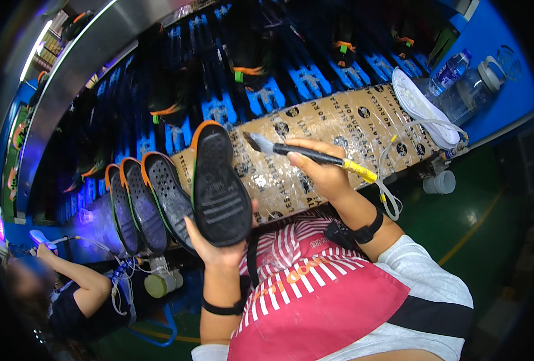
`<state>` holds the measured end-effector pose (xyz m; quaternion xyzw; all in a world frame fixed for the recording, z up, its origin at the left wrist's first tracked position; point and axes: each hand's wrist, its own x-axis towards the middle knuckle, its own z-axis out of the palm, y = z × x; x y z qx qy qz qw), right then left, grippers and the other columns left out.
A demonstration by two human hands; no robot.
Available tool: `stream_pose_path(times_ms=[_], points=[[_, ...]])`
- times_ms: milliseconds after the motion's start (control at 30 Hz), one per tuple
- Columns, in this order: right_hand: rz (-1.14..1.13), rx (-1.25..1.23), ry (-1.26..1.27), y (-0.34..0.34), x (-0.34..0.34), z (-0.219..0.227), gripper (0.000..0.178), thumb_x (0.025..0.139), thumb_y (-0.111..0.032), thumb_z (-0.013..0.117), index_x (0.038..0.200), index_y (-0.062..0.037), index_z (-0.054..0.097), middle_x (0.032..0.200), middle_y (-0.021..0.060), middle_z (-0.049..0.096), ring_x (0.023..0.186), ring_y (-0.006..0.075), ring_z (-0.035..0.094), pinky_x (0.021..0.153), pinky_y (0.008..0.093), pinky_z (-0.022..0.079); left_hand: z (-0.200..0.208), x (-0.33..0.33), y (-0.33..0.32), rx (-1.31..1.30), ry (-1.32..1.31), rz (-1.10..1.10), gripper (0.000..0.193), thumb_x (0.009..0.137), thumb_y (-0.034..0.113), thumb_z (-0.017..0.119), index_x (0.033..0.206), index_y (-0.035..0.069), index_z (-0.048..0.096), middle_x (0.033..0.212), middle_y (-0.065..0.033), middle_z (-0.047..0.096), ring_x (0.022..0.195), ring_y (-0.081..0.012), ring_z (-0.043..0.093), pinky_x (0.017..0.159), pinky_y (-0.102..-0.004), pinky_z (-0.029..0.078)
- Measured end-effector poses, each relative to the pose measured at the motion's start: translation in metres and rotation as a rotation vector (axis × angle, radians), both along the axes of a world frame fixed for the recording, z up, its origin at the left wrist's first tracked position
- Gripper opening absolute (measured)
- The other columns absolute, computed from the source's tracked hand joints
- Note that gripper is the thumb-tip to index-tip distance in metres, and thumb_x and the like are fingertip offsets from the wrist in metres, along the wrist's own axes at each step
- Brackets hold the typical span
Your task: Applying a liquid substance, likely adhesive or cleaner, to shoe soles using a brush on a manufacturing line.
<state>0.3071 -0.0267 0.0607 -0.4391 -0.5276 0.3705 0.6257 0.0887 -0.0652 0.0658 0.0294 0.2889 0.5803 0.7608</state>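
My left hand (222, 256) grips a black shoe sole (220, 186) by its near end, fingers wrapped round its sides. The sole has an orange rim at its far end, and its perforated, ridged face is turned up. In my right hand (324, 171) is a glue brush (315, 154) with a black handle and yellow tape, held like a pen. Its dark bristle tip points left, a short way from the sole without touching it. Three more black soles (172, 188) with orange rims stand in a row just left of my left hand.
Cardboard under clear film (333, 117) covers the bench. Beyond it runs a rack with blue holders (309, 81) and dark shoe parts. At right are a white sole-shaped piece (420, 108), bottles (475, 90), a thin hose (382, 171) and a white cup (440, 182). Another person's arm (77, 274) shows at left.
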Motion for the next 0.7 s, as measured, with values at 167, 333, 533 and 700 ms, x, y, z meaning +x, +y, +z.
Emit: stream_pose_path(times_ms=[167, 333, 533, 700], points=[[-0.004, -0.039, 0.005, 0.003, 0.003, -0.009, 0.024, 0.08, -0.008, 0.065, 0.101, 0.0021, 0.065, 0.083, 0.007, 0.067, 0.068, 0.0077, 0.056, 0.062, 0.0204, 0.045, 0.007, 0.003, -0.026, 0.121, 0.417, 0.247, 0.079, 0.083, 0.068, 0.032, 0.137, 0.011, 0.031, 0.128, -0.019, 0.046, 0.1, -0.0404, 0.056, 0.077, -0.0467, 0.053], [0.0, -0.072, 0.038, 0.004, 0.003, -0.011, 0.025, 0.079, -0.009, 0.067, 0.101, 0.0022, 0.065, 0.082, 0.0076, 0.067, 0.068, 0.0071, 0.056, 0.062, 0.0203, 0.045, 0.008, -0.001, -0.023, 0.452, 0.938, 0.415, 0.083, 0.08, 0.053, 0.059, 0.141, 0.013, 0.019, 0.125, -0.0156, 0.045, 0.092, -0.0325, 0.061, 0.072, -0.0372, 0.056], [-0.034, -0.055, 0.031, 0.004, 0.01, -0.01, 0.024, 0.079, -0.009, 0.066, 0.101, 0.002, 0.065, 0.084, 0.0091, 0.067, 0.071, 0.009, 0.059, 0.064, 0.0214, 0.047, 0.034, -0.021, -0.005, 0.467, 0.937, 0.443, 0.079, 0.075, 0.029, 0.065, 0.138, 0.007, 0.024, 0.121, -0.0145, 0.045, 0.1, -0.0274, 0.056, 0.073, -0.0362, 0.055], [-0.039, -0.091, 0.063, 0.006, 0.02, -0.01, 0.025, 0.079, -0.009, 0.066, 0.101, 0.0027, 0.065, 0.086, 0.009, 0.067, 0.073, 0.0091, 0.059, 0.067, 0.0218, 0.047, 0.078, -0.038, 0.009, 0.768, 0.921, 0.703, 0.076, 0.079, 0.053, 0.054, 0.135, 0.005, 0.034, 0.121, -0.0153, 0.05, 0.102, -0.0266, 0.057, 0.079, -0.0371, 0.052]])
